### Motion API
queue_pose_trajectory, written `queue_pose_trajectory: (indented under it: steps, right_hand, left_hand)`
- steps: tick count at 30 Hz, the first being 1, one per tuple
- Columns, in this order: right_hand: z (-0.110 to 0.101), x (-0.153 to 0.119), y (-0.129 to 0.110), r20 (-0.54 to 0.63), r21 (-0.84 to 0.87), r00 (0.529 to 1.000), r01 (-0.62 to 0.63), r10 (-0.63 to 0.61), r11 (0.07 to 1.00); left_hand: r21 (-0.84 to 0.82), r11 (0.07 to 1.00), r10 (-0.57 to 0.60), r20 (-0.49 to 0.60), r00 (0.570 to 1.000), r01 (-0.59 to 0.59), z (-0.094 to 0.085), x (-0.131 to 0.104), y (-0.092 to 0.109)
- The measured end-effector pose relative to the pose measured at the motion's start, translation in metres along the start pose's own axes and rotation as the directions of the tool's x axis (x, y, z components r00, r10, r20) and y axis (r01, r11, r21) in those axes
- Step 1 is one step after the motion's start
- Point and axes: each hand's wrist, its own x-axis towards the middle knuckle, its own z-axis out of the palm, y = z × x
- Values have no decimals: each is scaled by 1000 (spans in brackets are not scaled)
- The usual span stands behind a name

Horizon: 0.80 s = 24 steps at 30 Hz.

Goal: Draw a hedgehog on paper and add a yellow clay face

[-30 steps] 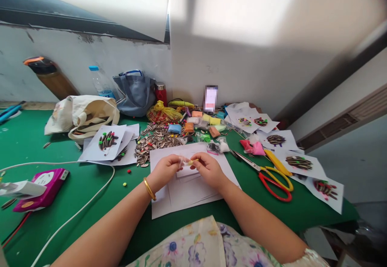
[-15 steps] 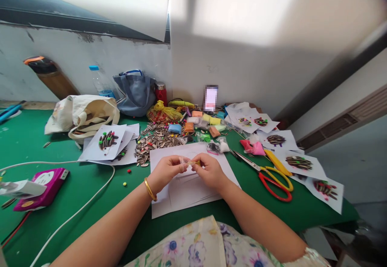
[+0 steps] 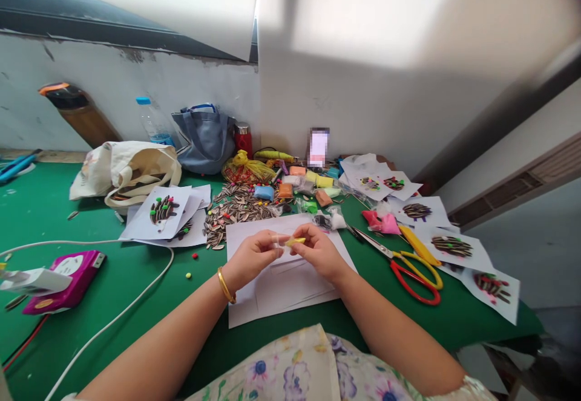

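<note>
Above a stack of white paper (image 3: 281, 295), both hands meet, fingertips pinched. My left hand (image 3: 250, 260) grips a bit of clear plastic wrapper (image 3: 281, 240). Between thumb and fingers of my right hand (image 3: 319, 253) is a small yellow piece, seemingly modelling clay (image 3: 296, 241), at the wrapper's end. Black and white clay in clear packets (image 3: 334, 218) lies at the paper's far edge. Behind the paper spreads a heap of striped sunflower seeds (image 3: 238, 207), with wrapped clay blocks such as a blue one (image 3: 264, 193) beside it.
Red-and-yellow-handled scissors (image 3: 415, 274) lie right of the paper. Papers with seed figures rest at right (image 3: 454, 247) and left (image 3: 163, 210). A cloth bag (image 3: 100, 174), blue bag (image 3: 204, 141) and phone (image 3: 318, 147) stand behind. A white cable (image 3: 131, 304) crosses the left side.
The yellow piece now shows more plainly in my right fingers, which have shifted slightly up. The clear plastic stays in my left fingers. The view has moved a little.
</note>
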Motion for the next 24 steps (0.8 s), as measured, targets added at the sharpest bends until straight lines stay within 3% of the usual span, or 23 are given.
queue_pose_trajectory:
  steps: [5, 12, 17, 24]
  right_hand:
    - [0, 0, 1, -5, 21, 999, -50, 50, 999]
    - [5, -2, 3, 44, -21, 998, -39, 39, 999]
    - [8, -4, 2, 34, -110, 999, -31, 35, 993]
    - [7, -4, 1, 13, -139, 1000, -6, 8, 990]
  left_hand:
    - [180, 980, 108, -95, 990, -89, 4, 0, -5]
    - [319, 931, 220, -103, 970, -178, 7, -1, -9]
    - [460, 839, 352, -48, 935, -292, 8, -3, -6]
    - [410, 870, 333, -75, 940, -276, 8, -3, -4]
